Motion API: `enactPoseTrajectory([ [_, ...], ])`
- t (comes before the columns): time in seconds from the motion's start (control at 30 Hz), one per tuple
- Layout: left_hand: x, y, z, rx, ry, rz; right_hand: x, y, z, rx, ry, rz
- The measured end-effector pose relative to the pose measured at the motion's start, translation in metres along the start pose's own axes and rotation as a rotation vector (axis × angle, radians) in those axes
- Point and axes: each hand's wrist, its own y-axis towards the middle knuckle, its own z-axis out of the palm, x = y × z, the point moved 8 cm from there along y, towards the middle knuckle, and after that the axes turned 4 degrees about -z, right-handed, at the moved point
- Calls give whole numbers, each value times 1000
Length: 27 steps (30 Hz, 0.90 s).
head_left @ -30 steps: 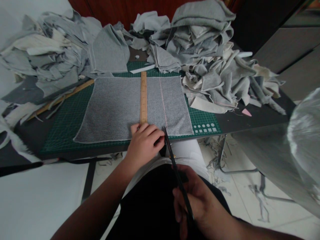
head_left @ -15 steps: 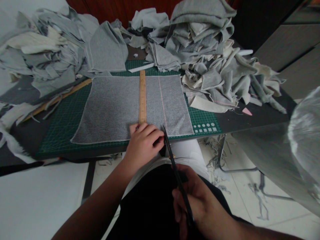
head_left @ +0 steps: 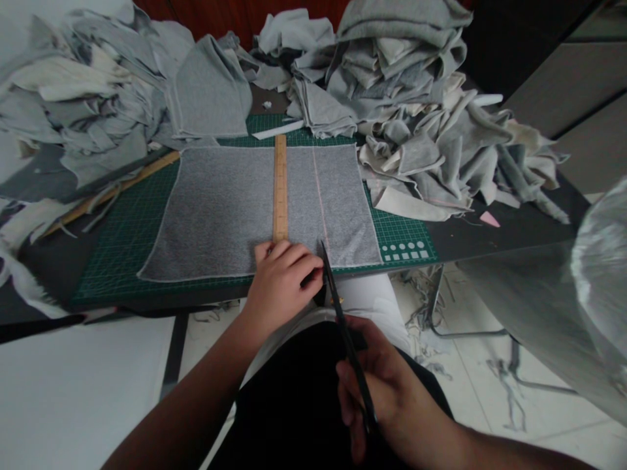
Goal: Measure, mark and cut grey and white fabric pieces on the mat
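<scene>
- One pair of scissors (head_left: 349, 346) sits in the right grip (head_left: 382, 385), which is wrapped around the handles; on my feed the blades show nearly edge-on, so I cannot tell whether they are parted.
- Its long axis runs away from the body and slightly leftward, handles nearest the body, tip pointing forward over the grey panel (head_left: 225, 209), just left of the near end of the pink line (head_left: 320, 196). I cannot tell whether the tip touches the cloth.
- The left grip (head_left: 284, 281) rests at the panel's near edge, fingers bent against the near end of the wooden ruler (head_left: 280, 189). I cannot tell whether it pinches or only presses; my judgement is that it steadies both.
- I see the ruler flat on the panel, left of the pink line, long axis front to back, its far end just past the far edge. It probably serves as a weight or straight reference.
- The panel lies spread on the green mat (head_left: 132, 225) on the table (head_left: 529, 228), long axis left to right, presumably flat so the line reads straight.
- I read the cloth heaps (head_left: 416, 130) along the back and sides as kept off the line.
</scene>
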Motion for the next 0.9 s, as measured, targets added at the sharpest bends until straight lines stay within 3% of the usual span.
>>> enactPoseTrajectory([
  [0.9, 1, 0, -1, 18, -42, -3, 4, 9, -5, -72, -106, -21],
])
